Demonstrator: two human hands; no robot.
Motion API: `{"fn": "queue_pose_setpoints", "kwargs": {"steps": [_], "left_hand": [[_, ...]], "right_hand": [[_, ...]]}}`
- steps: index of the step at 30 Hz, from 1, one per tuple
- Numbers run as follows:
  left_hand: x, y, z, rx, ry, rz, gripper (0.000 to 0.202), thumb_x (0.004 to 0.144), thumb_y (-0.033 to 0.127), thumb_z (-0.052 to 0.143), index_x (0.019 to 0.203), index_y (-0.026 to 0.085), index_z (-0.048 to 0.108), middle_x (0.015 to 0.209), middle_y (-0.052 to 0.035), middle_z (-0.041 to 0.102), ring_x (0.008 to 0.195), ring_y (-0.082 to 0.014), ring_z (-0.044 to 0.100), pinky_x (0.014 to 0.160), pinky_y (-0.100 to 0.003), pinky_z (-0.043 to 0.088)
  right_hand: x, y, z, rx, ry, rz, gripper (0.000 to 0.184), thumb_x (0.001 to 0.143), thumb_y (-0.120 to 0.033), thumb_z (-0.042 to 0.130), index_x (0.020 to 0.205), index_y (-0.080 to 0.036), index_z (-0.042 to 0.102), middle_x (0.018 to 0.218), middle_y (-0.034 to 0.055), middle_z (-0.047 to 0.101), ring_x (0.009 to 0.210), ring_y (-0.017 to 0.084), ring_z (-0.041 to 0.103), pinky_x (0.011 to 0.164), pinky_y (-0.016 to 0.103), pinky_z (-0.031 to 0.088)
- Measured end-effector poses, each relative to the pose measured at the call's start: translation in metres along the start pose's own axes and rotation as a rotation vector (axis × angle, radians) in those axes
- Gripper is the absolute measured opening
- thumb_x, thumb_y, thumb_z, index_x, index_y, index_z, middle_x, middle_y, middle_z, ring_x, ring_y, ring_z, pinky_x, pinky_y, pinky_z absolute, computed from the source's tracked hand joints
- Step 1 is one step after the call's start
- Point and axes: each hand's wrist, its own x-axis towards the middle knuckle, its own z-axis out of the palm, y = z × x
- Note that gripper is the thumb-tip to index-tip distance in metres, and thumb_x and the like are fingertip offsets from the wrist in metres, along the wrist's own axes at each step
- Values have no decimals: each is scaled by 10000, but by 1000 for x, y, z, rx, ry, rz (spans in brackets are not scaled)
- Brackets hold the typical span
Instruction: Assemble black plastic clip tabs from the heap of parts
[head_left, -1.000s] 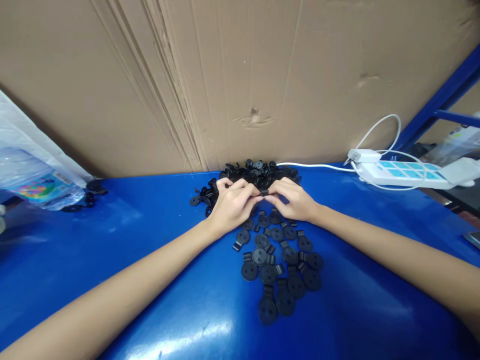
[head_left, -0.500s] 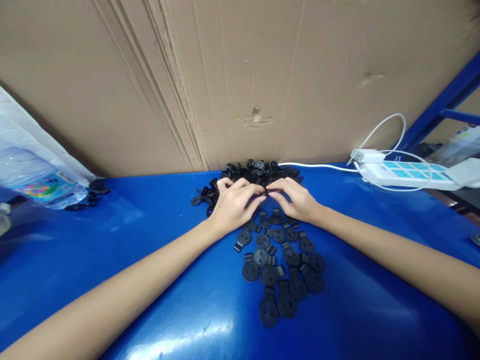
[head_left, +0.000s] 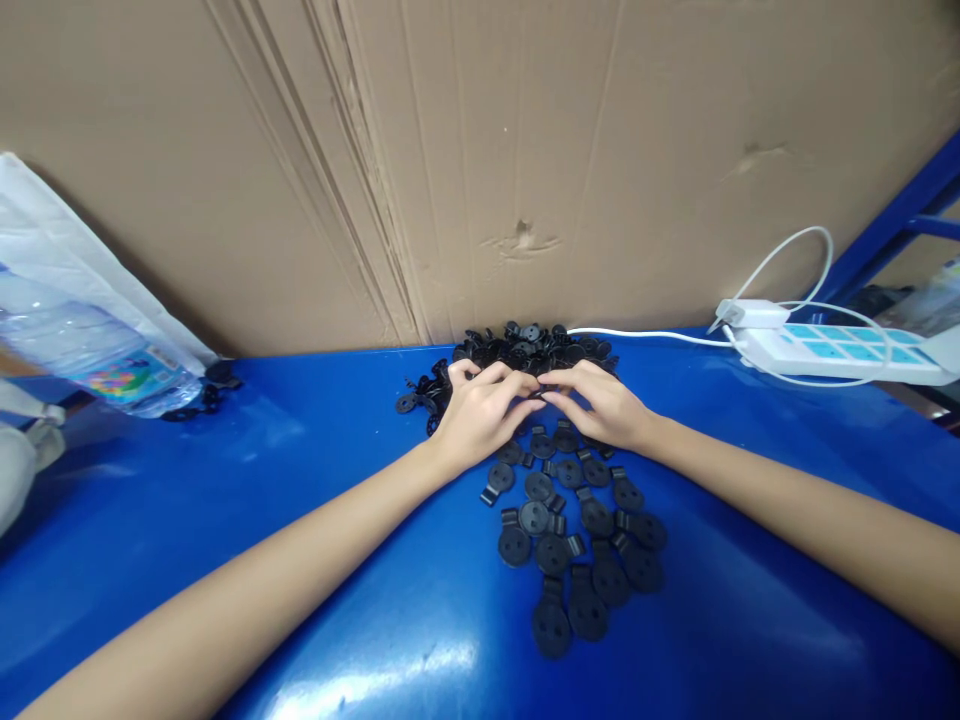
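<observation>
Fingertips (head_left: 523, 381) of my left hand (head_left: 480, 415) and right hand (head_left: 604, 410) press together at the black tab pile (head_left: 525, 345), pinching something I cannot make out.

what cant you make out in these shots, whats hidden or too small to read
All in the head view:
- Whatever the left hand and right hand are touching: their fingers cover it.
- The lower layers of the pile of black plastic pieces: upper pieces and the hands hide them.
- The label on the water bottle: too small and blurred to read.
- The pale object: cut off by the left edge, kind unclear.
- The white power strip: its far end is cut off by the right edge.
</observation>
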Motion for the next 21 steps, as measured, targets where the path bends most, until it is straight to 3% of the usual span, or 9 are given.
{"fn": "queue_pose_setpoints", "kwargs": {"steps": [3, 8, 15, 21], "left_hand": [[0, 0, 0, 5, 7, 25, 143, 924, 341, 583, 968, 207, 608, 871, 9, 730, 812, -140, 630, 861, -378, 235], [-1, -1, 1, 31, 28, 58, 80, 926, 228, 566, 869, 185, 603, 818, 14, 704, 757, -125, 615, 829, -371, 239], [0, 0, -3, -4, -11, 38, 169, 933, 355, 556, 913, 193, 601, 879, -4, 728, 797, -145, 627, 845, -379, 246], [0, 8, -10, -81, -14, -59, 198, 957, 342, 463, 1012, 183, 568, 988, -32, 723, 870, -162, 636, 846, -385, 254]], "right_hand": [[-1, 1, 1, -1, 3, -13, 219, 971, -201, 463, 1167, -189, 561, 943, 75, 707, 694, 173, 617, 681, 331, 522], [-2, 1, 1, 22, -15, 19, 265, 941, -266, 539, 1189, -176, 561, 742, 40, 667, 635, 179, 577, 639, 328, 515], [2, 1, 1, 26, 17, -78, 258, 957, -135, 459, 1201, -170, 536, 956, 91, 704, 738, 180, 633, 666, 321, 509], [0, 3, 3, 51, -57, 128, 283, 968, -161, 410, 1222, -201, 528, 937, 71, 691, 765, 181, 634, 711, 328, 514]]}}
